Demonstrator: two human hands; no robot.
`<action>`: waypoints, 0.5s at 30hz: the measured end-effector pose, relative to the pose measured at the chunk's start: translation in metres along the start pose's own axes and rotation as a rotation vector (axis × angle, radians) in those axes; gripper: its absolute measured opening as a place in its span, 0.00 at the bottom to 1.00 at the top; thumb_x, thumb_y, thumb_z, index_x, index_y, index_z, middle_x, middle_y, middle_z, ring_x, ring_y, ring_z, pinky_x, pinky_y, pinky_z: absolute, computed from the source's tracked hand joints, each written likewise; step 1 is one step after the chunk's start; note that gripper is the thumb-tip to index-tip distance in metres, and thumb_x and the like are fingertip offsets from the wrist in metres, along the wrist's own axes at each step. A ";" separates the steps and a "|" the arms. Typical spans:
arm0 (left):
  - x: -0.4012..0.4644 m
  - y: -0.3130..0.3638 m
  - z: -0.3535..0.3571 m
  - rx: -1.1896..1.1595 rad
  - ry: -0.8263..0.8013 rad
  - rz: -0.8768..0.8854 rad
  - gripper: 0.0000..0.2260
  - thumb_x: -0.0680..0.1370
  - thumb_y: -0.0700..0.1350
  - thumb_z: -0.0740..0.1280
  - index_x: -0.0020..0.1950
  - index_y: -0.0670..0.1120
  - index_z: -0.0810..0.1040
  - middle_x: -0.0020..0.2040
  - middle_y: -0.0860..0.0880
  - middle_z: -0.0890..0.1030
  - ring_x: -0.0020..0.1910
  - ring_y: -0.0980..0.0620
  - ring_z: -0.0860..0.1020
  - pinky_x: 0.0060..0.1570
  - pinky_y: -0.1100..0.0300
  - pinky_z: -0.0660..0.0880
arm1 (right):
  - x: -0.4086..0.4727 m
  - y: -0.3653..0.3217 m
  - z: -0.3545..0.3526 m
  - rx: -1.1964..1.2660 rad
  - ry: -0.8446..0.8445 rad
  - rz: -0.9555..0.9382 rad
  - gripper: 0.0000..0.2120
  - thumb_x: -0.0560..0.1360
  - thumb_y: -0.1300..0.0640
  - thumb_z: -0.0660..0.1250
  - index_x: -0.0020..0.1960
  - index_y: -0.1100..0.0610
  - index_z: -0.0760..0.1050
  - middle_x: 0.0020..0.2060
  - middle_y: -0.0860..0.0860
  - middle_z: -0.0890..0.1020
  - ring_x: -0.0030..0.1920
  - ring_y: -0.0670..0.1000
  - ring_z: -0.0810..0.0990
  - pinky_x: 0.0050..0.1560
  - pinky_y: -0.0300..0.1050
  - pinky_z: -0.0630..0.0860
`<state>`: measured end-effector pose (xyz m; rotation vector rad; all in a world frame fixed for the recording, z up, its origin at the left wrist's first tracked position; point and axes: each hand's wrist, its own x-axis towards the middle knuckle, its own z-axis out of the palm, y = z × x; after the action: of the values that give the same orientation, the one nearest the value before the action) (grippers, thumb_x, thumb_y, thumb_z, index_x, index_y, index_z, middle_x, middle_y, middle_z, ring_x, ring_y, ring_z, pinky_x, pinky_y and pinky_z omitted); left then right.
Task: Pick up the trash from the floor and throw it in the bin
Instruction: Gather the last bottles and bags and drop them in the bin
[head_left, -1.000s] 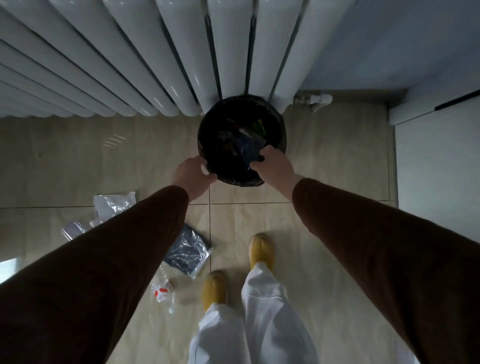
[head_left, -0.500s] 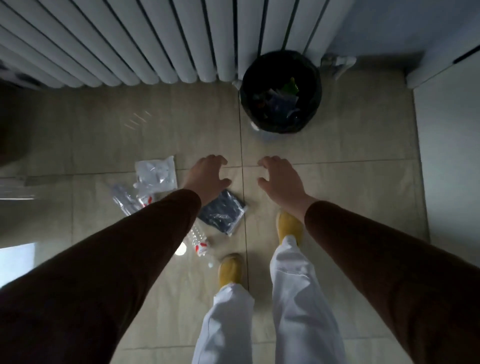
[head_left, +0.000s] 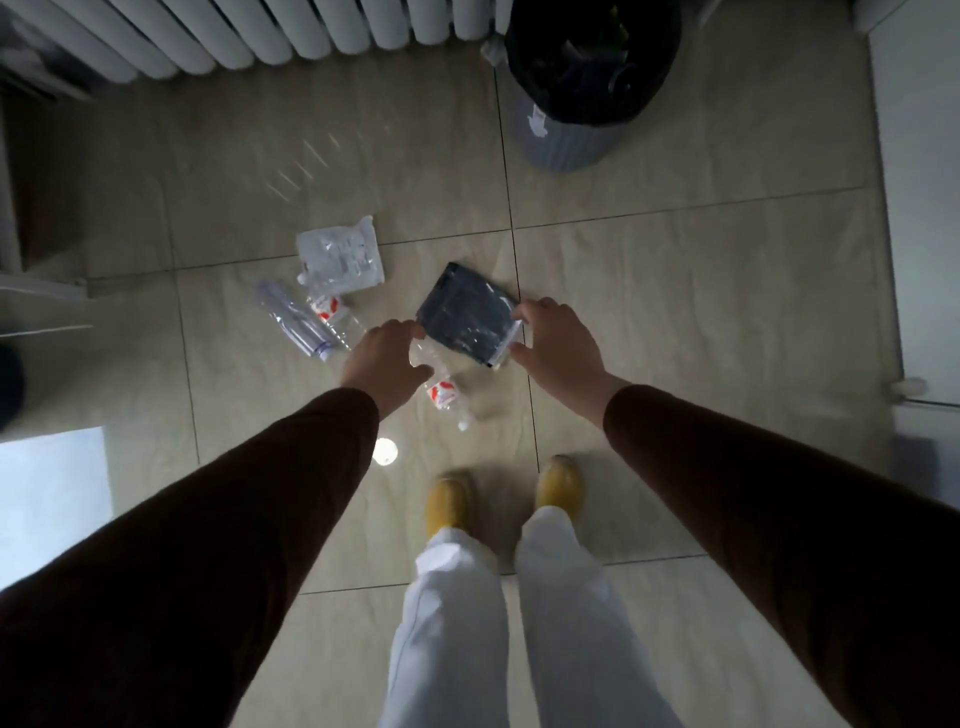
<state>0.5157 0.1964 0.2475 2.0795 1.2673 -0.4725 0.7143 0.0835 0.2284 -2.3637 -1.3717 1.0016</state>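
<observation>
Fingers (head_left: 524, 312) of your right hand (head_left: 558, 353) are spread, thumb and forefinger apart on either side of the right corner of the dark plastic packet (head_left: 465, 317); whether they touch it cannot be told. Your left hand (head_left: 384, 358) is loosely curled with its fingers just at the packet's left corner, holding nothing that shows. That packet lies flat on the floor (head_left: 675, 291), at the meeting of four tiles, between your two hands.

Partly under it and under your left hand lies a clear bottle with a red and white label (head_left: 441, 392), its cap end toward your feet. To the left lie a second clear bottle (head_left: 296, 322) and another red-labelled bottle (head_left: 327, 309), touching each other, with a white pouch (head_left: 343, 257) just beyond them.

Your bin (head_left: 571, 140), grey with a black liner and already holding trash, stands well apart at the upper right, beside the white radiator (head_left: 291, 36). Your yellow shoes (head_left: 447, 506) stand near the bottle.
</observation>
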 end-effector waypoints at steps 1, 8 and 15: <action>-0.007 -0.010 0.003 0.013 -0.005 0.005 0.21 0.76 0.47 0.72 0.68 0.48 0.75 0.65 0.47 0.78 0.65 0.45 0.75 0.64 0.49 0.72 | -0.007 -0.005 0.009 0.003 -0.003 0.008 0.18 0.77 0.56 0.68 0.66 0.54 0.73 0.59 0.51 0.78 0.58 0.51 0.76 0.53 0.42 0.74; -0.027 -0.108 -0.014 0.037 -0.040 0.027 0.22 0.76 0.48 0.72 0.68 0.48 0.74 0.66 0.48 0.77 0.67 0.45 0.72 0.65 0.50 0.71 | -0.017 -0.081 0.073 0.044 0.023 0.042 0.18 0.76 0.54 0.69 0.65 0.55 0.74 0.57 0.51 0.80 0.55 0.48 0.78 0.52 0.42 0.76; -0.029 -0.226 -0.057 0.064 -0.086 0.084 0.23 0.76 0.48 0.72 0.69 0.48 0.73 0.68 0.48 0.75 0.68 0.47 0.72 0.65 0.53 0.69 | -0.014 -0.168 0.153 0.060 0.024 0.235 0.20 0.76 0.54 0.68 0.67 0.53 0.73 0.64 0.52 0.77 0.64 0.54 0.76 0.58 0.47 0.74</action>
<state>0.3008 0.2897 0.2297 2.1321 1.1241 -0.5653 0.4955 0.1410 0.2063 -2.5249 -1.0566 1.0534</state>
